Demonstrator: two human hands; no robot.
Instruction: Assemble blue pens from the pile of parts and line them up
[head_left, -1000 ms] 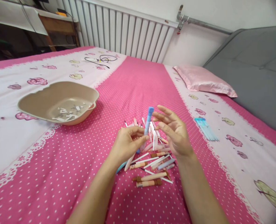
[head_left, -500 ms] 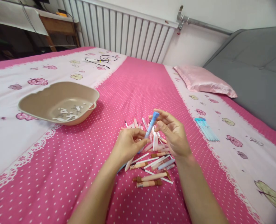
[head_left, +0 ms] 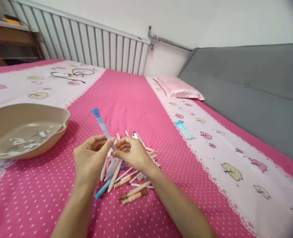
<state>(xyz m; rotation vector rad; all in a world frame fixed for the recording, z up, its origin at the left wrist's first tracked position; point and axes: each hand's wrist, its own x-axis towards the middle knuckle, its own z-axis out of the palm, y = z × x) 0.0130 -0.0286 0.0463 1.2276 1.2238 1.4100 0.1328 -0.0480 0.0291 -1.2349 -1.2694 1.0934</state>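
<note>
A light-blue pen with a darker blue cap tilts up and to the left. My left hand is closed around its middle, between thumb and fingers. The fingertips of my right hand pinch the lower end, close beside the left thumb. Beneath both hands lies a loose pile of pens and pen parts in pink, white and peach, partly hidden by the hands. A turquoise pen part and a peach pen with brown ends lie at the pile's near side.
On the left stands a beige basin with small white pieces inside. A row of light-blue pens lies to the right. Farther off are a black cable, a pink pillow, a radiator and a grey headboard.
The view has turned right. The pen has swung from leaning right to leaning left. My right hand has gone from near its cap to its lower end.
</note>
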